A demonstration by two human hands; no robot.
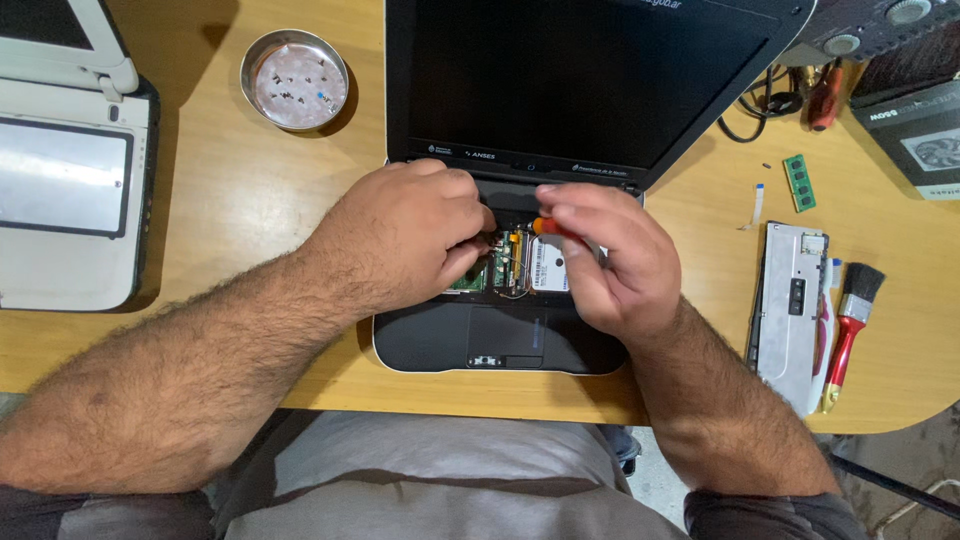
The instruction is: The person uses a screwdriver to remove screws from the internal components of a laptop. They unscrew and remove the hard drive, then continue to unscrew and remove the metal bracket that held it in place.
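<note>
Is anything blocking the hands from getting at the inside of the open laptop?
Nothing visible does. The keyboard panel lies off to the side on the table, so the laptop is open inside. The left hand already rests on the exposed parts, and the right hand holds an orange-handled screwdriver over them.

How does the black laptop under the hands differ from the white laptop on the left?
The black laptop stands open, keyboard removed and inner parts bared; the white laptop shows no bared parts. The left hand and the right hand, which grips an orange-handled screwdriver, work inside the black one; nobody touches the white one. Both rest on the wooden table.
</note>
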